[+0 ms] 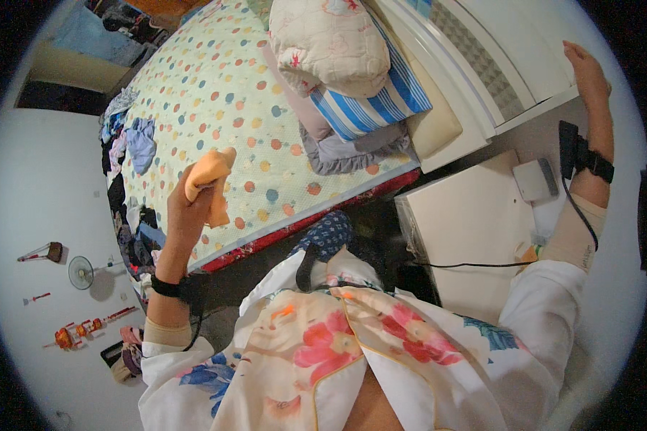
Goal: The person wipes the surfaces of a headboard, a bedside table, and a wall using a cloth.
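Note:
My left hand grips a folded orange cloth, whose lower end hangs down over the near left part of the bed. Beneath it spreads a pale bed cover printed with colourful dots or fruit. Far to the right, my right hand is raised beside the white headboard, with nothing visible in it. Whether its fingers touch the headboard cannot be made out. Both wrists carry black straps with small devices and cables.
A quilt lies on a blue-striped pillow and a grey frilled cushion. Clothes line the bed's left edge. A white bedside cabinet holds a white box. A fan stands at left.

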The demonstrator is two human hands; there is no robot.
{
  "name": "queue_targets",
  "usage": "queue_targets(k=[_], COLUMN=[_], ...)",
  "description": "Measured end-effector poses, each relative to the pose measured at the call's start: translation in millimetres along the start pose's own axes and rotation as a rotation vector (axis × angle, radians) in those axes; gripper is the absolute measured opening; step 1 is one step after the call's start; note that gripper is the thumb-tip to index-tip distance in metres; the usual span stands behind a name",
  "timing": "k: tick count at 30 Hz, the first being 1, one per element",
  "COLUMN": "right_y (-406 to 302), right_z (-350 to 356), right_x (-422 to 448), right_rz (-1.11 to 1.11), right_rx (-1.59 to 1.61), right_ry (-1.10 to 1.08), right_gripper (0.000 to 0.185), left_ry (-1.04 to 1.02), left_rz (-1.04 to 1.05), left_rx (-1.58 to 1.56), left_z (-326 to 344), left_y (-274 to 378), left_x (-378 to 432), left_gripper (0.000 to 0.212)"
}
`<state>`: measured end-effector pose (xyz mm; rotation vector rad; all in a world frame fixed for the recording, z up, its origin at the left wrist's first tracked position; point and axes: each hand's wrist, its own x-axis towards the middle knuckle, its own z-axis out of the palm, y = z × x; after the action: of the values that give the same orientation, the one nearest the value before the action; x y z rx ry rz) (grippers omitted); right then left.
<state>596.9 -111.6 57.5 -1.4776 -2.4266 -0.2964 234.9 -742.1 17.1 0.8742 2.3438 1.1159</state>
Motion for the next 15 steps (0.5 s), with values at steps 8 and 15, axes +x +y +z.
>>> queue_targets(k=[8, 15], right_y=[-9, -9], right_z=[0, 0], right_x=[0, -3], right_rz=[0.041, 0.055], right_rx=[-0.016, 0.011], right_ry=[0.003, 0.012], right_gripper=[0.052, 0.054], left_ry=[-0.016, 0.011], left_rz=[-0.025, 0.052], left_rx=[-0.132, -0.104], left_z=[31, 35], left_y=[-26, -7], left_x=[-12, -2], left_gripper=[0.035, 0.035])
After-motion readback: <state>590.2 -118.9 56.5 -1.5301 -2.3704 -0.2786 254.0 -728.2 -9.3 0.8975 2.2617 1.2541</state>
